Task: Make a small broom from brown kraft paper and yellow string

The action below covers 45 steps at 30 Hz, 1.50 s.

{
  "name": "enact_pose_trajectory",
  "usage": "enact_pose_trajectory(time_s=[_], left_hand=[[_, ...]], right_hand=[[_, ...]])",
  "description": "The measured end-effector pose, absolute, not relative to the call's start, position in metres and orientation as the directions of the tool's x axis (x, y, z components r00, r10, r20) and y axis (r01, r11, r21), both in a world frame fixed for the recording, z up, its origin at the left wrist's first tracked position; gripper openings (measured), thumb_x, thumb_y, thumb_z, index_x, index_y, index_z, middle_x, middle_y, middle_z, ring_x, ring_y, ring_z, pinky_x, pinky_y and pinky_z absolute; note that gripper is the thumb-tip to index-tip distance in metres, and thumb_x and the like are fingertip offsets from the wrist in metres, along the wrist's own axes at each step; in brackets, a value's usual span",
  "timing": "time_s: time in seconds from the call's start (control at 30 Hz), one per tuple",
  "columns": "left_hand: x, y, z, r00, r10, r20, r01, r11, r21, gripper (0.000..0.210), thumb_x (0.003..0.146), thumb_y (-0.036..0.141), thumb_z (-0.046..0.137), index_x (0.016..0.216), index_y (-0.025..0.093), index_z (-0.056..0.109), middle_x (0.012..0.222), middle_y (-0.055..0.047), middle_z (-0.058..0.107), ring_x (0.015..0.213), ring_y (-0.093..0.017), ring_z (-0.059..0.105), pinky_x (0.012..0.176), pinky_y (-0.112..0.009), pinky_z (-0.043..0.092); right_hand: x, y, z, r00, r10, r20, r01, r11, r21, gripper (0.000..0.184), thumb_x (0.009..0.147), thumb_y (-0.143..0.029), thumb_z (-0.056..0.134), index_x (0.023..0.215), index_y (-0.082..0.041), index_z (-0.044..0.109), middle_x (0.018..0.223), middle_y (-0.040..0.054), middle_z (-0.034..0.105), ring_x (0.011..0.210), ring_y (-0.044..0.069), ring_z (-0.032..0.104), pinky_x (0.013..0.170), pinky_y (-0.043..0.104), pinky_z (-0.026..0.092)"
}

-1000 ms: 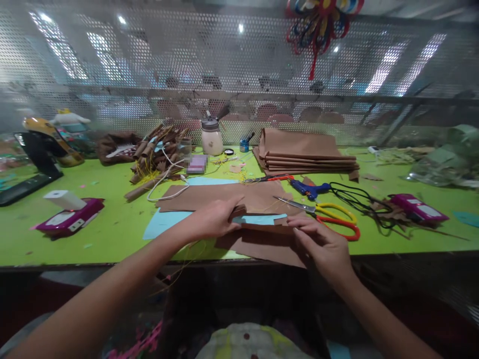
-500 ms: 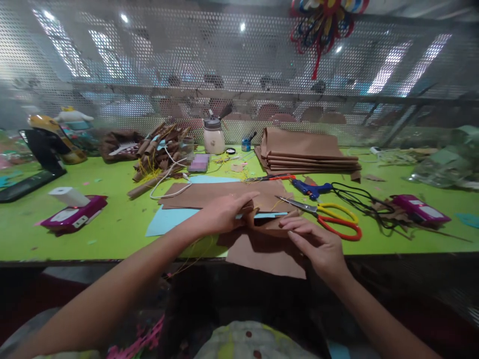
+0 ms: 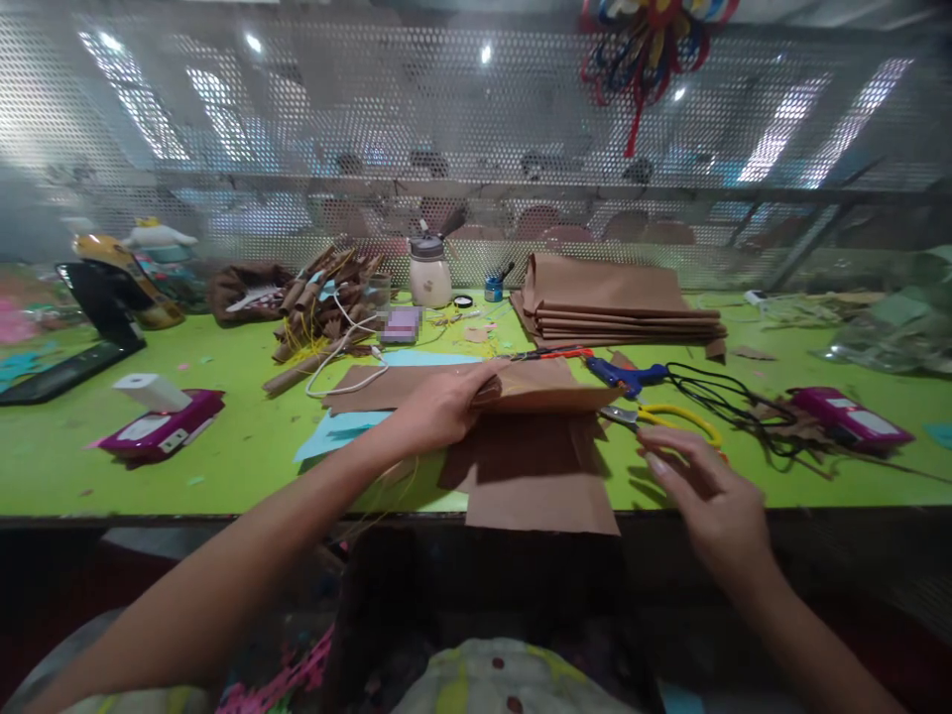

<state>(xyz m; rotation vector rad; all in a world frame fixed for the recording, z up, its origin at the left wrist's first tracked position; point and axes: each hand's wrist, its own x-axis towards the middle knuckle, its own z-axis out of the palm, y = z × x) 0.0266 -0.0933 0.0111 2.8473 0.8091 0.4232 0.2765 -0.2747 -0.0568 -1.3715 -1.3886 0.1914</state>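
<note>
My left hand is closed on the end of some brown paper, left of the scissors; I think I pinch it firmly there so the lifted edge doesn't flop down. My right hand hangs on the near side of the scissors, fingers loosely curled, thumb slightly apart, with no paper that I can see; whether a fingertip touches the scissors I can't tell (my own fingers cover part of the handles). A lower brown sheet, nearer me than the scissors, reaches past the edge of the table, perhaps because the paper above takes up the room. Light blue paper lies well left of the scissors. The glue gun sits just beyond them, probably for easy reach, and the folded brown stack rests farther behind, likely out of my way.
</note>
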Motion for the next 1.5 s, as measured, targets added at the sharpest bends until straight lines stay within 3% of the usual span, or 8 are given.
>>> enact_pose_trajectory(time_s=[0.17, 0.33, 0.73, 1.1, 1.2, 1.3, 1.4, 1.5], left_hand=[[0.028, -0.091, 0.021, 0.809, 0.548, 0.211, 0.502, -0.832, 0.236, 0.068, 0.073, 0.011, 0.048, 0.137, 0.024, 0.029, 0.112, -0.008, 0.061, 0.098, -0.024, 0.057, 0.081, -0.032, 0.044], [0.022, -0.087, 0.013, 0.799, 0.550, 0.243, 0.479, -0.827, 0.294, 0.069, 0.071, 0.012, 0.051, 0.136, 0.026, 0.030, 0.120, -0.007, 0.056, 0.106, -0.023, 0.054, 0.088, -0.033, 0.042], [0.019, -0.089, 0.011, 0.781, 0.559, 0.277, 0.418, -0.799, 0.432, 0.064, 0.071, 0.012, 0.051, 0.132, 0.026, 0.039, 0.128, -0.002, 0.053, 0.113, -0.022, 0.050, 0.096, -0.033, 0.039], [0.017, -0.086, 0.004, 0.798, 0.537, 0.274, 0.409, -0.816, 0.408, 0.065, 0.068, 0.007, 0.047, 0.132, 0.021, 0.039, 0.126, -0.006, 0.054, 0.112, -0.022, 0.052, 0.094, -0.034, 0.040], [0.018, -0.085, 0.003, 0.799, 0.539, 0.266, 0.413, -0.814, 0.408, 0.064, 0.069, 0.009, 0.048, 0.131, 0.021, 0.039, 0.127, -0.006, 0.054, 0.113, -0.023, 0.051, 0.094, -0.034, 0.040], [0.019, -0.085, 0.002, 0.805, 0.529, 0.268, 0.403, -0.819, 0.408, 0.063, 0.070, 0.009, 0.049, 0.131, 0.022, 0.039, 0.128, -0.006, 0.053, 0.114, -0.023, 0.051, 0.094, -0.034, 0.040], [0.019, -0.085, 0.001, 0.814, 0.519, 0.260, 0.397, -0.824, 0.403, 0.063, 0.070, 0.010, 0.049, 0.131, 0.021, 0.039, 0.129, -0.006, 0.053, 0.114, -0.023, 0.051, 0.094, -0.034, 0.040], [0.019, -0.086, -0.001, 0.816, 0.526, 0.239, 0.414, -0.821, 0.393, 0.062, 0.071, 0.010, 0.049, 0.131, 0.020, 0.039, 0.128, -0.008, 0.053, 0.113, -0.025, 0.052, 0.093, -0.035, 0.041]], right_hand=[[0.261, -0.294, -0.060, -0.097, 0.868, 0.488, 0.845, 0.331, -0.421, 0.036, 0.076, -0.025, 0.063, 0.112, -0.022, 0.058, 0.110, 0.0119, 0.058, 0.104, 0.029, 0.052, 0.089, 0.047, 0.046], [0.248, -0.286, -0.061, -0.241, 0.822, 0.516, 0.816, 0.459, -0.350, 0.039, 0.081, -0.014, 0.054, 0.119, -0.024, 0.056, 0.115, 0.0127, 0.057, 0.103, 0.027, 0.053, 0.084, 0.046, 0.048], [0.269, -0.251, -0.028, 0.255, 0.691, 0.676, 0.768, 0.280, -0.576, 0.011, 0.080, -0.026, 0.060, 0.087, -0.023, 0.068, 0.077, 0.0014, 0.068, 0.062, 0.016, 0.063, 0.064, 0.030, 0.052], [0.255, -0.242, -0.065, 0.381, 0.622, 0.685, 0.706, 0.282, -0.649, 0.013, 0.074, -0.022, 0.064, 0.082, -0.020, 0.055, 0.083, 0.0028, 0.053, 0.077, 0.017, 0.056, 0.068, 0.032, 0.052], [0.248, -0.257, -0.072, 0.192, 0.715, 0.672, 0.846, 0.226, -0.482, 0.017, 0.078, -0.018, 0.058, 0.062, -0.020, 0.051, 0.065, 0.0006, 0.047, 0.062, 0.015, 0.050, 0.058, 0.029, 0.047], [0.234, -0.266, -0.069, -0.113, 0.805, 0.583, 0.873, 0.360, -0.329, 0.011, 0.082, -0.023, 0.055, 0.090, -0.019, 0.062, 0.089, 0.0092, 0.061, 0.087, 0.024, 0.056, 0.073, 0.038, 0.049], [0.223, -0.267, -0.066, -0.306, 0.826, 0.473, 0.889, 0.426, -0.168, 0.050, 0.079, -0.036, 0.060, 0.125, -0.018, 0.050, 0.123, 0.0147, 0.054, 0.115, 0.033, 0.046, 0.092, 0.051, 0.042], [0.225, -0.265, -0.071, -0.392, 0.775, 0.496, 0.856, 0.505, -0.113, 0.043, 0.083, -0.023, 0.056, 0.125, -0.017, 0.050, 0.116, 0.0137, 0.061, 0.108, 0.029, 0.054, 0.091, 0.048, 0.045]])
